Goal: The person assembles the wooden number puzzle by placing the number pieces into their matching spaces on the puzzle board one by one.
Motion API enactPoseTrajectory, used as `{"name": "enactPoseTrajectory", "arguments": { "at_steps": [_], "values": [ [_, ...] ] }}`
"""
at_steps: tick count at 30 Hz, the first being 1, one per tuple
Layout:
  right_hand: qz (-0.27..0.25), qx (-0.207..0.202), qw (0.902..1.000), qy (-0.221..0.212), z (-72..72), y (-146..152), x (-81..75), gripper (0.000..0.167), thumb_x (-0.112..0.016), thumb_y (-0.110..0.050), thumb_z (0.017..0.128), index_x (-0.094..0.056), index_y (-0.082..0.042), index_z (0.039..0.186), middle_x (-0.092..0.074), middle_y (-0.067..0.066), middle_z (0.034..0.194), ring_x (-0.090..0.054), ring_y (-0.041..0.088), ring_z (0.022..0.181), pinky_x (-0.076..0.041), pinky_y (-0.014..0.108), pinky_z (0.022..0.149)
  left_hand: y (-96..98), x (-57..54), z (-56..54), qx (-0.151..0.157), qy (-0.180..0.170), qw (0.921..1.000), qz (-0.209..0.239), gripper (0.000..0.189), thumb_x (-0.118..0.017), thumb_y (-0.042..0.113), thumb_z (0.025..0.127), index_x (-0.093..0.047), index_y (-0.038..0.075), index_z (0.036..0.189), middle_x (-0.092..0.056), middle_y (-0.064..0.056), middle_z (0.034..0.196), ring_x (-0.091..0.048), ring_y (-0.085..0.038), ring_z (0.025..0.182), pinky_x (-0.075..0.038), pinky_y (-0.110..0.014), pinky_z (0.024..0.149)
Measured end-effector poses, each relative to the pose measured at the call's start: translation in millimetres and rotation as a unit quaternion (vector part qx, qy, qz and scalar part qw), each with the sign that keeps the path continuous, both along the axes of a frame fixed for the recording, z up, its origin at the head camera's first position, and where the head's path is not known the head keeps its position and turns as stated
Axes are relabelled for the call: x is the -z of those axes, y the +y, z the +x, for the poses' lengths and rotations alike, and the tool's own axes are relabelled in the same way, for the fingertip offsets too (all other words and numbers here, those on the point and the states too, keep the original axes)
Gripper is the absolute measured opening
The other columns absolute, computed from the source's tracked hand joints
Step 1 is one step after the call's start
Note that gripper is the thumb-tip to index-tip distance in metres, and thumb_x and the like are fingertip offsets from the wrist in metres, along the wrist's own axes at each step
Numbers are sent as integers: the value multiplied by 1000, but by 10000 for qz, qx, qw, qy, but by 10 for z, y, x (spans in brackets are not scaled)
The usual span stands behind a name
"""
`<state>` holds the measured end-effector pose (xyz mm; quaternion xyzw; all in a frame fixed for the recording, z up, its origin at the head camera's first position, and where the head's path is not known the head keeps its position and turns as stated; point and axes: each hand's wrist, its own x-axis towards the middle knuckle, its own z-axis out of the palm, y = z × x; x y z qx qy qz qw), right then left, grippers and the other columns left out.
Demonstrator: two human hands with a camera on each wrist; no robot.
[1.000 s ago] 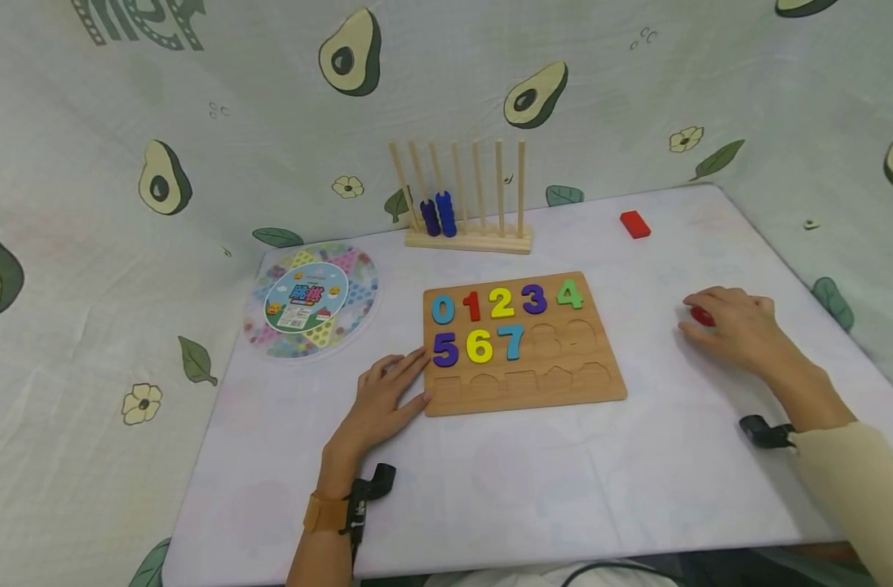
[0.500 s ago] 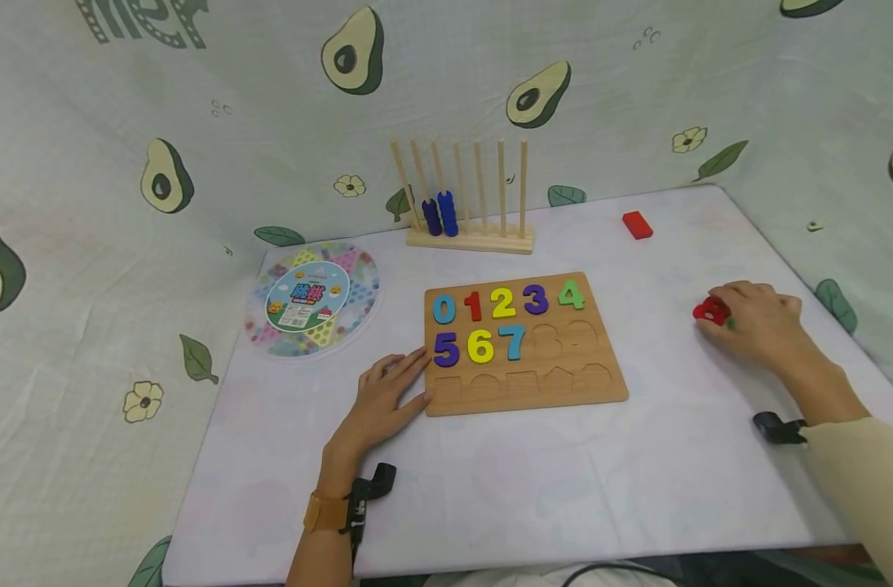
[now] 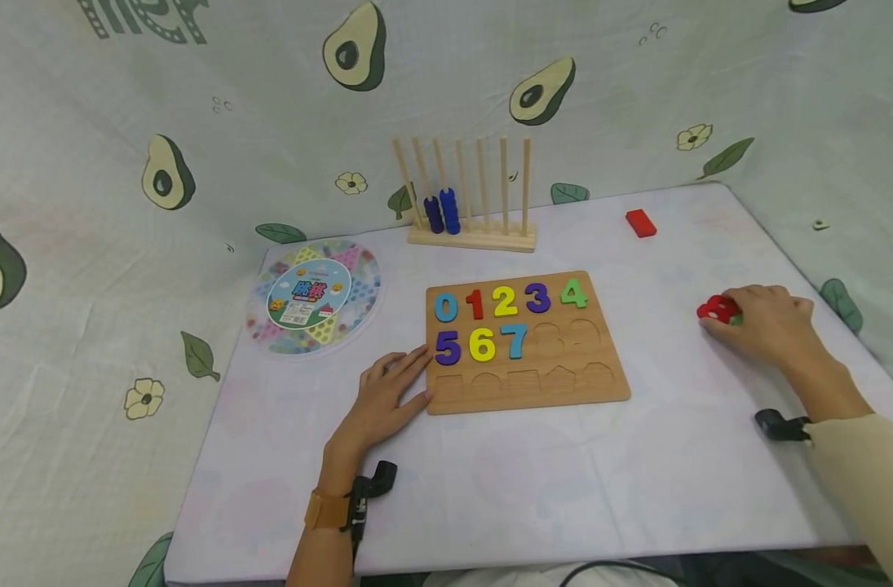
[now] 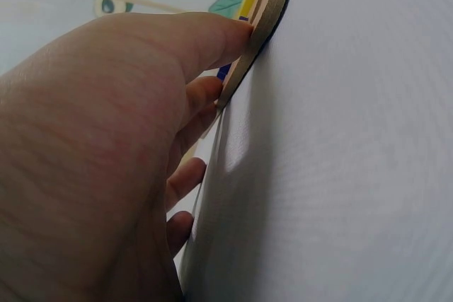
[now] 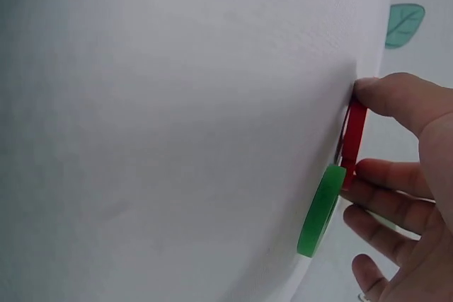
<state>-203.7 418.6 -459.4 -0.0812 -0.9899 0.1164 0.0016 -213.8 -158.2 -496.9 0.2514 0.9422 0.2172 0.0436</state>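
My left hand (image 3: 382, 399) rests at the left edge of the wooden number board (image 3: 519, 399), its fingertips on the rim; the left wrist view shows the thumb and fingers against the board's side. In the board sit coloured numbers 0 to 7, with bare recesses to their right and below. At the table's right side, my right hand (image 3: 765, 322) pinches a red number piece (image 3: 716, 308), rounded with holes like an 8, between thumb and fingers. A green piece (image 5: 322, 211) lies against its end in the right wrist view, mostly hidden under the hand from above.
A wooden peg stand (image 3: 483, 236) with dark blue and blue beads is at the back. A round, colourful game box (image 3: 310, 297) lies at the back left. A red rectangular block (image 3: 641, 222) lies at the back right. Avocado-print cloth (image 3: 446, 90) hangs behind the table.
The right hand has shifted a little to the right, and more of the red number piece shows at its fingertips. Green now peeks out beside it. The left hand stays on the board.
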Motion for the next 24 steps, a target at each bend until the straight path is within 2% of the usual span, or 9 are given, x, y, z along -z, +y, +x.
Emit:
{"name": "enactPoseTrajectory", "arguments": {
  "at_steps": [8, 18, 24],
  "values": [
    [-52, -128, 9998, 109, 7, -160, -34, 69, -78, -33, 86, -49, 11, 129, -42, 39, 127, -29, 56, 120, -18, 71, 94, -10, 19, -3, 53, 66, 10000, 20, 64, -52, 52, 99, -34, 31, 157, -26, 15, 163, -24, -23, 143, -18, -52, 109],
    [-91, -735, 9962, 459, 12, -394, -32, 65, -80, -30, 84, -53, 8, 129, -49, 35, 128, -32, 52, 121, -21, 68, 91, -10, 12, 0, 58, 52, 10000, 46, 64, -53, 51, 100, -35, 30, 157, -26, 14, 162, -24, -24, 143, -18, -53, 109],
    [-43, -910, 9944, 532, 15, -522, -59, 65, -81, -30, 83, -55, 7, 129, -49, 34, 129, -33, 51, 122, -22, 68, 90, -3, -12, 8, 59, 66, 10000, 46, 64, -53, 50, 99, -36, 29, 157, -26, 14, 162, -24, -25, 144, -18, -53, 109]
  ]
}}
